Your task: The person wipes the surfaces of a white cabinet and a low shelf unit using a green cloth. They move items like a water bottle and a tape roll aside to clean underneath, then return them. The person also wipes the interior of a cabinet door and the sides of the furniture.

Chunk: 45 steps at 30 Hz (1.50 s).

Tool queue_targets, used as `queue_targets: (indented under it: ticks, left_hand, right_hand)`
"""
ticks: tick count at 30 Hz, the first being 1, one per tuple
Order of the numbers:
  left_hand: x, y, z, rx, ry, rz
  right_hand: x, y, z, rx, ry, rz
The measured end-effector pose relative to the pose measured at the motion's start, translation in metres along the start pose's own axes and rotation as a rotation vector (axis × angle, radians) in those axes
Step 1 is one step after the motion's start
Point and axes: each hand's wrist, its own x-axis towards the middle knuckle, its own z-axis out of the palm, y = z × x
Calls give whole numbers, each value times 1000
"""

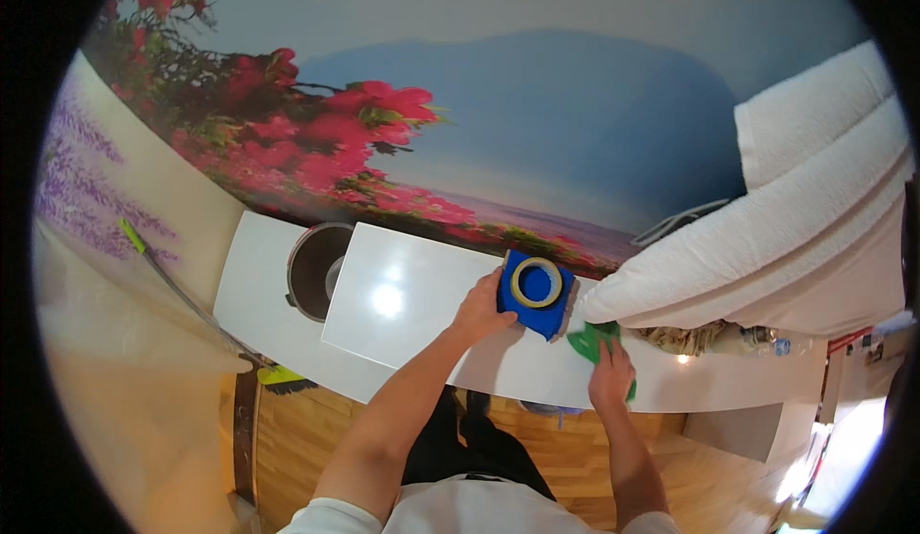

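Observation:
My left hand (pixel 482 306) grips the left side of a flat blue box (pixel 545 323), fingers at its far edge and thumb along the near one. On top of the box lies a yellowish roll of tape (pixel 518 293), and the box's blue surface shows through its ring. Over to the right, my right hand (pixel 611 378) is closed on a crumpled green cloth (pixel 586 343) against the white countertop (pixel 517 366). Part of the cloth sticks out beyond the fingers, and the rest is hidden under the hand.
A white towel (pixel 767 232) hangs in folds at the right, beside several small items (pixel 685 339). Left on the counter are a white panel (pixel 407 280) and a round dark bin (pixel 314 270). A green-ended broom (pixel 182 290) leans at far left. A flower mural covers the wall.

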Motion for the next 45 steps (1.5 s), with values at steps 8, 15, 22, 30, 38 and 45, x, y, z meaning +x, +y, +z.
queue_targets:
  ticks: [8, 15, 22, 30, 38, 45]
  left_hand:
    - [-6, 31, 38, 53, 39, -53]
    - [-10, 56, 66, 54, -49, -101]
    - [-48, 24, 57, -119, 286, 53]
    - [-237, -98, -23, -85, 632, -208]
    - [-399, -149, -9, -55, 524, -594]
    - [-443, -192, 16, -267, 527, -833]
  right_hand:
    - [-74, 54, 4, 198, -63, 44]
    - [-61, -11, -36, 640, -206, -13]
    - [-35, -89, -49, 1053, -490, 110]
    - [45, -227, -46, 469, 3, -329]
    - [103, -257, 22, 166, -136, -439]
    - [56, -249, 42, 123, -42, -218]
